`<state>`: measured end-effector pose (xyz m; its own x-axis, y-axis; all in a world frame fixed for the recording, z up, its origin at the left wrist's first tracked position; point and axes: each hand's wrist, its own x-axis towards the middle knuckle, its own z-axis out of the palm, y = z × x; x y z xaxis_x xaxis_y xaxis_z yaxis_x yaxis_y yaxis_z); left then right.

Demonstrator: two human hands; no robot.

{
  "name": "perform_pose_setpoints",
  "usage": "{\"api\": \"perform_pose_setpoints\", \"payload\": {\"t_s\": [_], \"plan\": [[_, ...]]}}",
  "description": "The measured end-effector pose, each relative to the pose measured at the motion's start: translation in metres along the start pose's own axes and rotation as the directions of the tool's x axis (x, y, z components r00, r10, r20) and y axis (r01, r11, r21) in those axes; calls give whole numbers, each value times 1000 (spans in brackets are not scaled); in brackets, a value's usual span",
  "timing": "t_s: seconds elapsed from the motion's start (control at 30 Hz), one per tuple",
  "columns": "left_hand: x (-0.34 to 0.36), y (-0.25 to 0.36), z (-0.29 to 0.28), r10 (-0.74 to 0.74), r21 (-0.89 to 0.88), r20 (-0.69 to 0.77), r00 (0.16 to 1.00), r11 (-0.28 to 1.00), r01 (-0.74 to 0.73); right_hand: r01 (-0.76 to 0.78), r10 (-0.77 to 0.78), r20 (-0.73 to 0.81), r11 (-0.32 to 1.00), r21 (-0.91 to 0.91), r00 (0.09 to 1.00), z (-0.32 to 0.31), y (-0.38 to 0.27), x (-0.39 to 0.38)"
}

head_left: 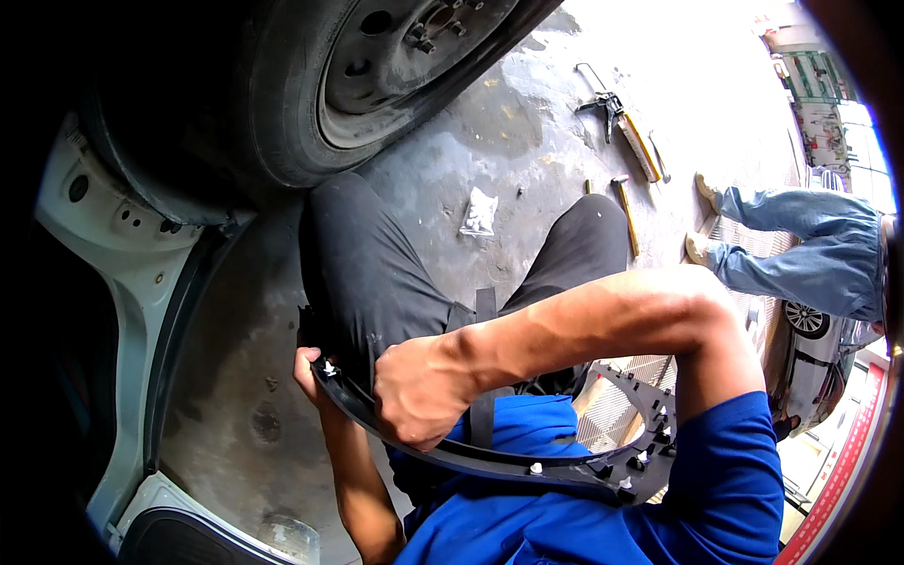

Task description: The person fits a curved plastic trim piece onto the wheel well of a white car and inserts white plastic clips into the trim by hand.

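Note:
A black curved wheel arch trim (pixel 508 466) lies across my lap and blue shirt, with several white plastic clips along it. My left hand (pixel 309 375) grips its left end, thumb beside a white clip (pixel 329 368). My right hand (pixel 421 392) is closed in a fist on the same strip, a little to the right; its fingertips are hidden beneath. The broad right end of the trim rests near my right elbow, its clip side showing.
A car wheel (pixel 377 85) stands just ahead, with a pale body panel (pixel 122 254) at left. On the floor are a clip bag (pixel 480 212), a caulking gun (pixel 621 127) and a hammer (pixel 625 217). A person in jeans (pixel 800 245) is at right, near another car (pixel 819 348).

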<state>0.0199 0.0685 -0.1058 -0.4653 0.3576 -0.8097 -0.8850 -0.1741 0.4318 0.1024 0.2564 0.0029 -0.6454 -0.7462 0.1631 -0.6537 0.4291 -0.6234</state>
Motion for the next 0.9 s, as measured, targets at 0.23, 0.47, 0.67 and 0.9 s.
{"api": "perform_pose_setpoints", "payload": {"t_s": [0.23,0.47,0.67,0.9], "plan": [[-1,1,0,47,1,81,996,999,-48,104,-105,-302,994,-19,947,24,-7,-11],[7,-1,-24,34,-17,50,998,999,-33,-398,394,-188,917,13,900,31,24,-96],[23,-13,-39,285,194,83,955,935,-296,-945,982,-9,181,-274,191,79,99,-225],[5,6,3,12,53,-6,1000,999,-11,-884,886,-251,436,166,390,74,55,-199]]}}
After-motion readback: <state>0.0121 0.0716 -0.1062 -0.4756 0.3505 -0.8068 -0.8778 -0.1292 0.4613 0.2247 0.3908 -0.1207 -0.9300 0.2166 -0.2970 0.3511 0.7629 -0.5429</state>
